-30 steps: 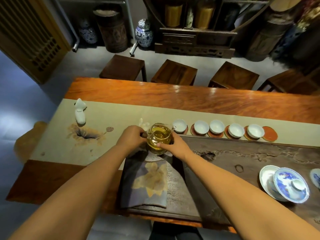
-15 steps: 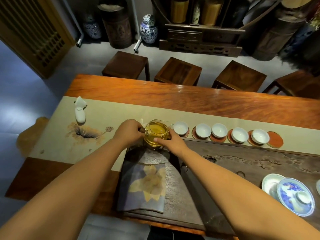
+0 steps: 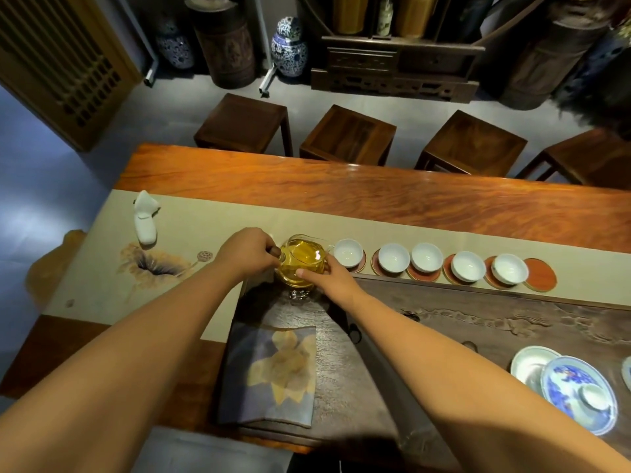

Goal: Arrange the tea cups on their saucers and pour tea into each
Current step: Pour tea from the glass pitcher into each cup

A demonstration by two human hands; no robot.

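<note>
wooden tea table [image 3: 409, 203], beige runner [image 3: 211, 220]. left hand [image 3: 244, 252] grips handle of glass pitcher [image 3: 302, 262] of amber tea; right hand [image 3: 329, 276] steadies its side. five white cups [image 3: 392, 257] on red saucers [image 3: 539, 279] just right of pitcher; sixth saucer bare.

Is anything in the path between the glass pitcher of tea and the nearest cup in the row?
Nothing visible. The glass pitcher, held by the left hand at its handle and steadied by the right hand, has its spout right beside the nearest white cup, with only bare table runner in between.
</note>
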